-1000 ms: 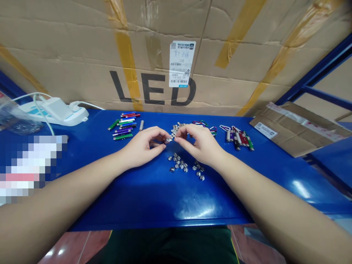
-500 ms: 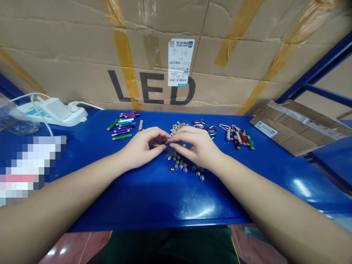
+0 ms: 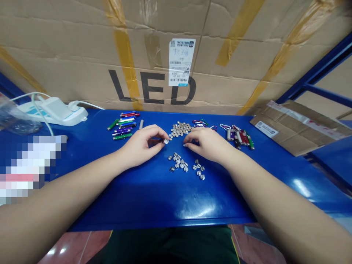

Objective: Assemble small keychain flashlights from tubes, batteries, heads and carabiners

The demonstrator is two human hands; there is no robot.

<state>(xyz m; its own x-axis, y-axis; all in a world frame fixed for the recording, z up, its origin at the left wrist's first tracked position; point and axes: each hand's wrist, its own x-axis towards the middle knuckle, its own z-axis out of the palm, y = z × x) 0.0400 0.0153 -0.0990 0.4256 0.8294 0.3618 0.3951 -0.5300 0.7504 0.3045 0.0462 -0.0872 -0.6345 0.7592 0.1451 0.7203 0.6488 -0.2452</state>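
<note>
My left hand pinches a small round silver metal piece between thumb and fingertips, just right of the hand. My right hand rests curled on the blue table with nothing visible in it, its fingertips close to a heap of silver button cells. Below the hands lie loose metal caps and a second group of them. Coloured metal flashlight tubes lie left of my left hand, and assembled keychain flashlights lie right of my right hand.
Coloured carabiner clips lie behind the heap. A white power strip and a plastic bag sit at the back left. A flattened carton lies at right. A cardboard box marked LED stands behind the table.
My hands have moved apart. My right hand has drawn back to the right, away from my left hand, and the heap of button cells behind them now shows fully.
</note>
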